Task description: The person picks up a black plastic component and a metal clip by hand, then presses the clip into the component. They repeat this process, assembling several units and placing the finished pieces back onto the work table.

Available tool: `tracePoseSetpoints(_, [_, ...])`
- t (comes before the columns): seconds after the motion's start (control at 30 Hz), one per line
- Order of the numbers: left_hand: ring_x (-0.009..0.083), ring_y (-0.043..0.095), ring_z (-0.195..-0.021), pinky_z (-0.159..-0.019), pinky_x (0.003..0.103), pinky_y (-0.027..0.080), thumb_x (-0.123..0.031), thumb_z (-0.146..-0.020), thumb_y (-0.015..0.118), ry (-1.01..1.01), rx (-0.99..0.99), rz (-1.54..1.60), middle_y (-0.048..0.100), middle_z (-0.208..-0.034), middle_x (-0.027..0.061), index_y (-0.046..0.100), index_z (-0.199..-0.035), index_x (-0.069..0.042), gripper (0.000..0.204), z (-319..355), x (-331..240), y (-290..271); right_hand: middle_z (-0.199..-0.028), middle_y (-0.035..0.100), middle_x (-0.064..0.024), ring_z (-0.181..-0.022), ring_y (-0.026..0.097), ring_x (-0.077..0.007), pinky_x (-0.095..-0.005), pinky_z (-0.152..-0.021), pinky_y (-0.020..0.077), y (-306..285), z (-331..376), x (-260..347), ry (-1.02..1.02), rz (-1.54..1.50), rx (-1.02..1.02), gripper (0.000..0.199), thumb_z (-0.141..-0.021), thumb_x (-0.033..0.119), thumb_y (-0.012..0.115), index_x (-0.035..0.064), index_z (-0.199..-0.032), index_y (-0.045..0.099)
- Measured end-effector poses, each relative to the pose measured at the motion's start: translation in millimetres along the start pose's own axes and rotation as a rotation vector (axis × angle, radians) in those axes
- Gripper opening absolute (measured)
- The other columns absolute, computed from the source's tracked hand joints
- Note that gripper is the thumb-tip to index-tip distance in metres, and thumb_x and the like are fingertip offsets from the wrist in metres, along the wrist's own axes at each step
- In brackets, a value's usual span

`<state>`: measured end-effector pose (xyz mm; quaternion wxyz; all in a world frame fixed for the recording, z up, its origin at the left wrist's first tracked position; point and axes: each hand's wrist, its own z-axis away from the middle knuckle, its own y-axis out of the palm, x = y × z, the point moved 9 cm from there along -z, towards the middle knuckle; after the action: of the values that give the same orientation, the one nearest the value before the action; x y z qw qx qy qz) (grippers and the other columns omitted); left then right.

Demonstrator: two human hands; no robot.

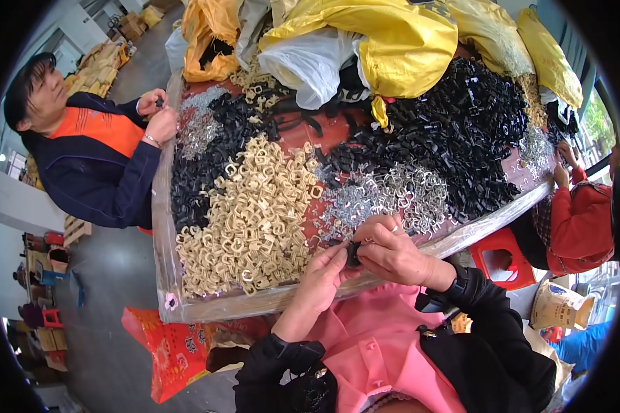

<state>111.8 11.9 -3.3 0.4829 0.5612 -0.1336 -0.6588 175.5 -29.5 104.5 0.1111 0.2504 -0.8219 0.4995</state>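
Left hand (317,279) pinches a small black plastic part (353,255) above the worktable's near rim (231,308) | right hand (396,255) pinches its other side | steady left, light right fingertips should serve best

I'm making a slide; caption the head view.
Two hands hold a small black part near heaped beige pieces, silvery pieces and black pieces.

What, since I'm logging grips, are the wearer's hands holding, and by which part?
A black piece, held between the left hand and right hand; exactly where on it is hidden.
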Motion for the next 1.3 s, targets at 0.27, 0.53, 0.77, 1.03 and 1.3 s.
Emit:
tracePoseSetpoints(0.27, [0.0129,0.052,-0.086,-0.072,0.027,0.046,-0.015,-0.086,0.043,-0.05,0.051,-0.134,0.052,-0.098,0.0046,0.046,-0.107,-0.001,0.025,6,13,-2,-0.095,0.046,-0.0053,-0.089,0.042,-0.0224,-0.0344,-0.07,0.0316,16,4,3,-0.023,0.009,0.127,0.016,-0.057,0.011,0.06,0.0063,-0.071,0.053])
tracePoseSetpoints(0.53, [0.0121,0.052,-0.088,-0.072,0.026,0.047,-0.012,-0.085,0.045,-0.17,0.06,-0.076,0.051,-0.1,0.0055,0.045,-0.109,0.001,0.027,6,28,-4,-0.092,0.048,-0.0039,-0.089,0.042,-0.0221,-0.0342,-0.07,0.033,24,11,-6,0.083,-0.068,0.16,0.013,-0.057,0.011,0.061,0.0073,-0.068,0.055])
tracePoseSetpoints(0.77, [0.0166,0.055,-0.083,-0.071,0.027,0.047,-0.012,-0.083,0.048,-0.096,0.002,0.015,0.055,-0.097,0.0113,0.047,-0.104,-0.001,0.023,-10,23,-20,-0.09,0.049,-0.0054,-0.082,0.047,-0.0231,-0.0355,-0.069,0.0352,7,18,-42,0.137,-0.3,-0.031,0.013,-0.06,0.011,0.062,0.0078,-0.071,0.056])
tracePoseSetpoints(1.03, [0.0204,0.057,-0.081,-0.069,0.027,0.048,-0.011,-0.083,0.047,-0.03,-0.138,0.052,0.056,-0.094,0.0154,0.048,-0.101,-0.002,0.02,-20,14,-42,-0.078,0.048,-0.0073,-0.074,0.049,-0.0259,-0.0361,-0.064,0.038,16,64,-140,0.464,0.45,0.23,0.016,-0.068,0.015,0.059,0.0075,-0.08,0.051])
tracePoseSetpoints(1.3, [0.0207,0.057,-0.08,-0.069,0.027,0.048,-0.012,-0.083,0.048,-0.016,-0.148,0.047,0.056,-0.094,0.0155,0.048,-0.1,-0.001,0.02,-14,16,-45,-0.075,0.048,-0.0084,-0.069,0.05,-0.0261,-0.0356,-0.061,0.0394,0,51,-127,0.406,0.461,0.05,0.013,-0.071,0.014,0.055,0.0074,-0.079,0.049])
